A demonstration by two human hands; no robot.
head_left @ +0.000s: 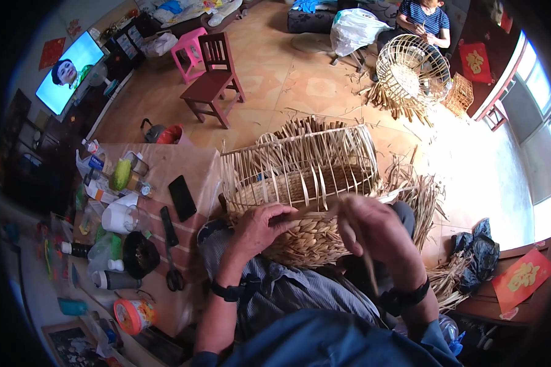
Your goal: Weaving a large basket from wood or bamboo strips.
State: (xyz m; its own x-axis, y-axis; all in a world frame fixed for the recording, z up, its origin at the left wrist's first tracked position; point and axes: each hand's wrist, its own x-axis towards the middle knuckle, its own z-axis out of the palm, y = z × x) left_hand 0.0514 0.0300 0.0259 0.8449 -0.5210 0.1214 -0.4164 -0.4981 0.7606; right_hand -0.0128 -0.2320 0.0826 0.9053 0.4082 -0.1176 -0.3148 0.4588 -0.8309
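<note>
A half-woven basket [306, 241] rests on my lap, its near side a thick braid of dried leaf strips. Bare upright rods and loose strips show along its far side. My left hand [263, 229] is at the near edge, thumb and fingers pinched together on a dried leaf strip [312, 213]. To its right, my right hand [379, 226] is closed and smeared by motion. A strip end [370, 269] hangs down from it, along the palm. The strip seems to run between both hands; its exact path is blurred.
A table [199, 168] at left bears a phone [182, 198], scissors [174, 278], a black bowl [141, 254] and bottles. Dried strips [425, 199] lie at right near a black bag [476, 260]. Beyond are a wooden chair [209, 92] and a person [431, 18] with a round basket frame [410, 73].
</note>
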